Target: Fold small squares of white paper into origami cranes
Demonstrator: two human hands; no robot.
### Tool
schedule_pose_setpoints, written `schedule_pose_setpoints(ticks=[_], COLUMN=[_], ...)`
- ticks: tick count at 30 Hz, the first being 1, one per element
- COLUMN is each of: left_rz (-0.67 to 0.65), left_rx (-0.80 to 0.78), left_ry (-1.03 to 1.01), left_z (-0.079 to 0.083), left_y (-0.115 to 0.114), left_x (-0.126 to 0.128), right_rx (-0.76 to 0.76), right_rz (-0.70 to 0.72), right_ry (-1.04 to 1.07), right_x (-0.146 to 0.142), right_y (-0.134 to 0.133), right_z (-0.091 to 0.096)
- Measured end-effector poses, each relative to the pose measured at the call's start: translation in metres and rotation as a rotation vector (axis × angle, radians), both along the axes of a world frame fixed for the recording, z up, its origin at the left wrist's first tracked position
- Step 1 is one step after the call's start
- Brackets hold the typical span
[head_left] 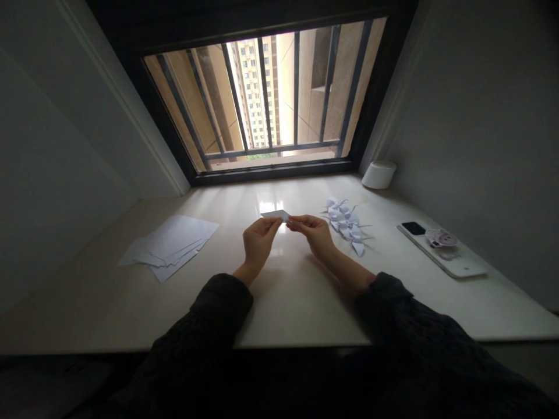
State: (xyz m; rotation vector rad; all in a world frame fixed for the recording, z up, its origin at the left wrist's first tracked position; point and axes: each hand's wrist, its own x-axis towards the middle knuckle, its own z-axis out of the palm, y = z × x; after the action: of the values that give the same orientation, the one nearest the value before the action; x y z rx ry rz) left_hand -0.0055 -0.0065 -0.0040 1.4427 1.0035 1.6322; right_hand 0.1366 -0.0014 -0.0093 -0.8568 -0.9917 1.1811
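A small folded piece of white paper [276, 215] is held up above the middle of the pale sill. My left hand [261, 237] pinches its near edge between thumb and fingers. On the other side, my right hand [312, 231] pinches the right end of the same paper, close to the left fingertips. Several white folded paper cranes [345, 220] lie in a cluster just right of my right hand. Over to the left rests a loose pile of white paper sheets [174, 241]. My fingers hide part of the folded paper.
A white phone [463, 265] with a round grip on its back lies at the right. Near the right wall stands a white cylindrical object [379, 175]. A dark-framed window [275, 174] with bars closes off the back, and the sill's front edge [297, 344] runs below my forearms.
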Motion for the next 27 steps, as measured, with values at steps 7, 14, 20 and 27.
schedule_pose_setpoints(ticks=[7, 14, 20, 27], left_rz=[0.001, -0.038, -0.043, -0.054], left_rx=[-0.049, -0.092, -0.163, -0.155], left_ry=[-0.047, -0.094, -0.144, -0.149], left_z=[0.0, -0.0016, -0.0027, -0.0037], left_y=[0.0012, 0.0029, 0.0056, 0.0077], left_x=[0.0005, 0.0007, -0.0007, -0.0022], right_rx=[0.002, 0.024, 0.008, -0.007], right_rz=[0.006, 0.003, 0.062, 0.059], right_ry=[0.008, -0.005, 0.028, 0.022], right_x=[-0.0013, -0.001, 0.0005, 0.0007], right_y=[-0.0006, 0.0015, 0.0036, 0.004], right_z=[0.0017, 0.0014, 0.0013, 0.0024])
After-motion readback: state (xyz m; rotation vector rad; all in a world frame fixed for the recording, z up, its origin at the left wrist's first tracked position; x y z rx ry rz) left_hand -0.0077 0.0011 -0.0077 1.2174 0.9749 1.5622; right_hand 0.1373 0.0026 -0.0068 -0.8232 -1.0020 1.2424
